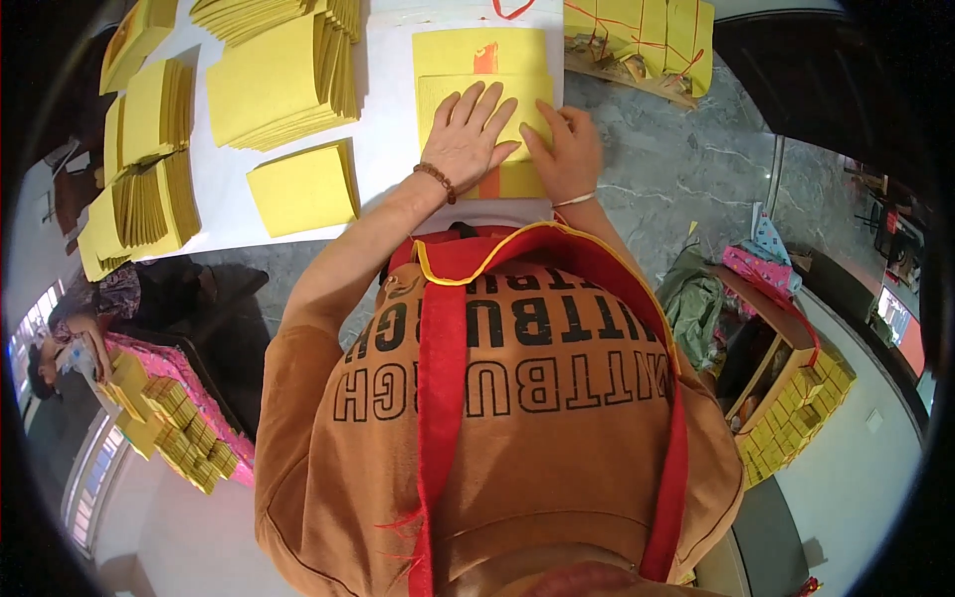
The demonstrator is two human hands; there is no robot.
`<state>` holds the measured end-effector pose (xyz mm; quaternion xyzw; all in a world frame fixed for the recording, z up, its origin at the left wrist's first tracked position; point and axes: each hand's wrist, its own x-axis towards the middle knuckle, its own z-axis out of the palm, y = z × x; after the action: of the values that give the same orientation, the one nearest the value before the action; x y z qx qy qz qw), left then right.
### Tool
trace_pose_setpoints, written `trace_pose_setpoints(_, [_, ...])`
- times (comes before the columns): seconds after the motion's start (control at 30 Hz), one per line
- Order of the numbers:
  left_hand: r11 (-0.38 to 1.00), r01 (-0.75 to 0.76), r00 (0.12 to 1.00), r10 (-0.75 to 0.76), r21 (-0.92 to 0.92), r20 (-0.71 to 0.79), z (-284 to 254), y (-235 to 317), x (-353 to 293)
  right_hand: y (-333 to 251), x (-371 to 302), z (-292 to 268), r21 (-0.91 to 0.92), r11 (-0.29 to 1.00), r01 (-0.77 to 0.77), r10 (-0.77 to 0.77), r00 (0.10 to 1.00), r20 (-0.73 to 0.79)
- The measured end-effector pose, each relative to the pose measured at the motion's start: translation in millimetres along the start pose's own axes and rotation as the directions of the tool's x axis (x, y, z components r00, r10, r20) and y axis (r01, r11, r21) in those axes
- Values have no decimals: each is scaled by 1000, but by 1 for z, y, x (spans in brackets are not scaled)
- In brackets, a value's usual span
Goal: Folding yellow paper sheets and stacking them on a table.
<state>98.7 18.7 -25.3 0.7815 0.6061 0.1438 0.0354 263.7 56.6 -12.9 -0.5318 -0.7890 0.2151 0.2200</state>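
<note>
A yellow sheet with an orange-red band (485,58) lies at the table's near right, under a smaller yellow piece of folded paper (438,95). My left hand (466,137) presses flat on the upper piece, fingers stretched and spread, palm down. Beside it, my right hand (569,149) rests at the right edge of the paper. Its thumb and forefinger are apart on the yellow surface; the other fingers curl, and their tips are partly hidden. A folded stack of yellow paper (303,189) lies to the left of my left forearm.
Large fanned yellow paper stacks (264,85) and smaller bundles (154,109) cover the left of the white table (383,60). Tied yellow bundles (637,35) stand beyond its right edge. More yellow bundles (796,418) are behind at right. Another person (80,338) is at far left.
</note>
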Motion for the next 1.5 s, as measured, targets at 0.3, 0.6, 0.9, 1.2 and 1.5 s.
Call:
trace_pose_setpoints(0.3, [879,157,982,-189,-449,-27,2,-12,-1,-10,7,28,-107,906,408,-396,911,117])
trace_pose_setpoints(0.6, [995,11,1000,-9,-102,22,-20,-33,-30,-14,8,29,-221,849,480,-449,876,177])
trace_pose_setpoints(0.9, [981,-189,977,184,42,112,-18,-25,-28,-11,8,31,-163,874,458,-409,874,264])
trace_pose_setpoints(1.2, [997,-21,999,19,72,34,-41,-4,-9,30,36,0,925,299,-235,130,970,204])
trace_pose_setpoints(1.5, [950,179,956,-106,256,-275,-133,-72,-165,29,17,0,821,488,-296,267,946,183])
